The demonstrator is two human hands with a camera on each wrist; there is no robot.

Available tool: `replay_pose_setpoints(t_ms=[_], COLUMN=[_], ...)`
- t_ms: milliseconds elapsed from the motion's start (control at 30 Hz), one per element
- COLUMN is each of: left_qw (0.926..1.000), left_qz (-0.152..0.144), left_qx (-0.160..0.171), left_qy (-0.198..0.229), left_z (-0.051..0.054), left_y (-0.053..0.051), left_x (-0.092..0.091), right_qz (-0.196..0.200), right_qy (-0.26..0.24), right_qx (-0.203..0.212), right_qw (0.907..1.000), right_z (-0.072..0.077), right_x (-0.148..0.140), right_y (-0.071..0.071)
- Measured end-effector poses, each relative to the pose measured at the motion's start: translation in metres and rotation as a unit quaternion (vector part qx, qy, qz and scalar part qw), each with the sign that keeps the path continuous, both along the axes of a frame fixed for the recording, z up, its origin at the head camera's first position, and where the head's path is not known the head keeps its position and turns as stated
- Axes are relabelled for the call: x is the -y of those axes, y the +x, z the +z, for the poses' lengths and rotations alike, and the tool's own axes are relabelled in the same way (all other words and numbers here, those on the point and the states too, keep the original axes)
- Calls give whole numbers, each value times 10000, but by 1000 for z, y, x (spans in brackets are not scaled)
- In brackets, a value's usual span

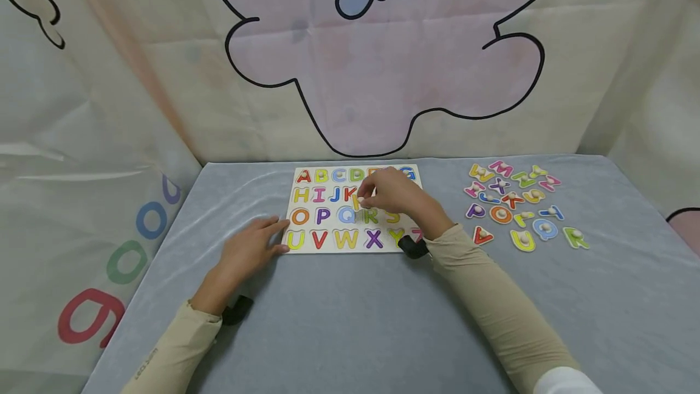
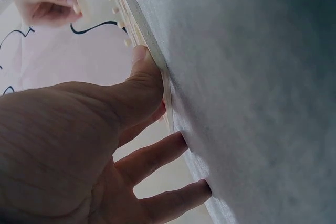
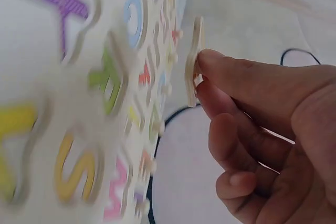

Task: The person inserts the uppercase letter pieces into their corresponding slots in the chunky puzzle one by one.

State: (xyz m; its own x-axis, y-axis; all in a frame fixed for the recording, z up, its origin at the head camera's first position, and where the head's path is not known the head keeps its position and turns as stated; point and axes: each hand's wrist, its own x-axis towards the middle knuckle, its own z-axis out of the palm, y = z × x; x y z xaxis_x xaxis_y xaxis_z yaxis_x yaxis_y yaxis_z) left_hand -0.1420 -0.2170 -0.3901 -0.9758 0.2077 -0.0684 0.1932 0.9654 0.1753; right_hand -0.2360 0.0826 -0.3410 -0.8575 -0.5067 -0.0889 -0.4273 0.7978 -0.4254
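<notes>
A white wooden alphabet puzzle board (image 1: 332, 228) lies flat on the table, printed with rows of coloured letters. My left hand (image 1: 247, 252) is at its left edge; in the left wrist view the thumb (image 2: 146, 74) touches the edge and two fingertips rest on the cloth. Above the board's middle, my right hand (image 1: 395, 192) pinches a wooden letter piece (image 3: 192, 66) between thumb and finger. The piece appears edge-on in the right wrist view, so its letter cannot be read; it looks yellow from the head. Pieces with small knobs sit along the board's top row.
Several loose knobbed letter pieces lie to the right of the board, among them an orange Q (image 1: 500, 214), a yellow U (image 1: 523, 240) and a green R (image 1: 575, 238). A grey-blue cloth (image 1: 350, 327) covers the table. Printed curtains (image 1: 361, 78) stand behind and at the sides.
</notes>
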Motion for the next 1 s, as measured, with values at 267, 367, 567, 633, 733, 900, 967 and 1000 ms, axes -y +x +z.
replay_pose_setpoints(t_ms=[267,367,567,633,733,900,967,1000], left_qw=[9999,9999,10000,10000,9999,10000,10000,10000], left_qz=[63,37,11,1,-13,-42,-31,-16], left_qx=[-24,-33,-63,-86,-103,-83,-76,-70], left_qy=[89,113,55,27,18,21,16,22], left_z=[-1,0,0,0,0,1,1,1], left_y=[1,1,1,1,1,0,0,-1], left_x=[-2,-2,-1,-1,-1,-1,-1,-1], right_qz=[223,274,251,202,91,-147,-258,-320], right_qy=[78,114,-61,-153,-407,-777,-872,-896], right_qx=[208,276,364,309,305,303,299,304], right_qw=[9995,9992,9990,9992,9987,9964,9954,9950], right_z=[-3,-3,-6,-9,-18,-34,-39,-41], right_x=[43,58,84,93,105,121,125,126], right_y=[-19,-27,-36,-39,-44,-51,-53,-53])
